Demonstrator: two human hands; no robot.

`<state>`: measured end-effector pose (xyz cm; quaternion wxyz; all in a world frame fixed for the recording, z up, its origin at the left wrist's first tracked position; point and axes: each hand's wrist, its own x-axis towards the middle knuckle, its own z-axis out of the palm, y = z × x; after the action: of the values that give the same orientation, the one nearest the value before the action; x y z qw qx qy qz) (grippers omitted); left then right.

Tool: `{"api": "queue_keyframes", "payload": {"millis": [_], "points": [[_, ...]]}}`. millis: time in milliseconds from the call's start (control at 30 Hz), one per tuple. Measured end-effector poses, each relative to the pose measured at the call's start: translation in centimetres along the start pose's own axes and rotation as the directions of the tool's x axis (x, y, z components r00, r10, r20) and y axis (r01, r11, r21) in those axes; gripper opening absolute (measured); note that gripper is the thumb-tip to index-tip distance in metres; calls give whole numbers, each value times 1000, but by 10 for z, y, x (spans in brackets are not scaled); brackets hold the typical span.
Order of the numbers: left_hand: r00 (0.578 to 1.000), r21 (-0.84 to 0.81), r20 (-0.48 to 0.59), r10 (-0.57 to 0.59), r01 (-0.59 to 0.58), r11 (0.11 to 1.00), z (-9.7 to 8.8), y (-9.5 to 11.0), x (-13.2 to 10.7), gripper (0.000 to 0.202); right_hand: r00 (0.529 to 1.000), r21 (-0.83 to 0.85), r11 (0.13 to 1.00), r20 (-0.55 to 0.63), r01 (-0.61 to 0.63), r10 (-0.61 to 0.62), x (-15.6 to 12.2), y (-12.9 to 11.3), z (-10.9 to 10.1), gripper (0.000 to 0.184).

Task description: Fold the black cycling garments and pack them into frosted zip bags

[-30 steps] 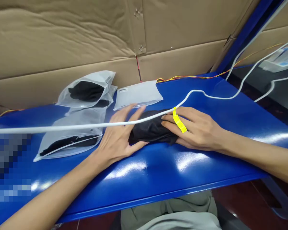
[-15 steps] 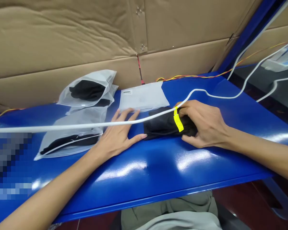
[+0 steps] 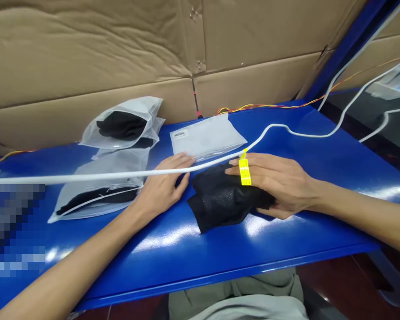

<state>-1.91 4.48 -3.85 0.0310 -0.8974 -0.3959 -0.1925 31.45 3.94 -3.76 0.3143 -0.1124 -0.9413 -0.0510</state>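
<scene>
My right hand is closed around the right end of a folded black fabric piece, with fingers on top and the thumb at its near side. The piece has a dotted, textured patch, and its left end lies loosely fanned on the blue table. My left hand lies palm down, fingers stretched out to the near edge of a flat, frosted zip bag with a barcode label. The left thumb is apart from the black fabric. A white cable with a yellow tag passes in front of both hands.
Left of my left hand lies a frosted bag with black fabric inside; another filled bag sits behind it. Cardboard lines the back of the blue table. Red and yellow wires run along the rear edge.
The black fabric has come nearer to me, and its left end has spread and turned. The flat bag has shifted right and tilted. My left fingers have drawn together, the thumb pulling back.
</scene>
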Motion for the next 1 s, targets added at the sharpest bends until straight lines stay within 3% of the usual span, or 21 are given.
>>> {"api": "queue_keyframes", "payload": {"millis": [200,367,633,900,1000], "points": [[993,27,-115,-19,22,999,-5,8,1,27,997,-14,997,-28,78,-79,7,-5,3,24],[986,50,-166,13,-5,999,-10,15,-2,28,993,-22,994,-45,106,-107,11,-8,3,36],[989,59,-60,132,-128,990,-16,16,-9,35,971,-83,969,-41,234,-237,17,-14,3,30],[981,56,-184,53,-43,998,-13,32,-9,21,954,-149,946,-49,287,-297,18,-17,2,27],[976,-4,-217,20,-21,1000,-14,40,-7,18,953,-117,951,-75,286,-295,17,-18,4,34]]}}
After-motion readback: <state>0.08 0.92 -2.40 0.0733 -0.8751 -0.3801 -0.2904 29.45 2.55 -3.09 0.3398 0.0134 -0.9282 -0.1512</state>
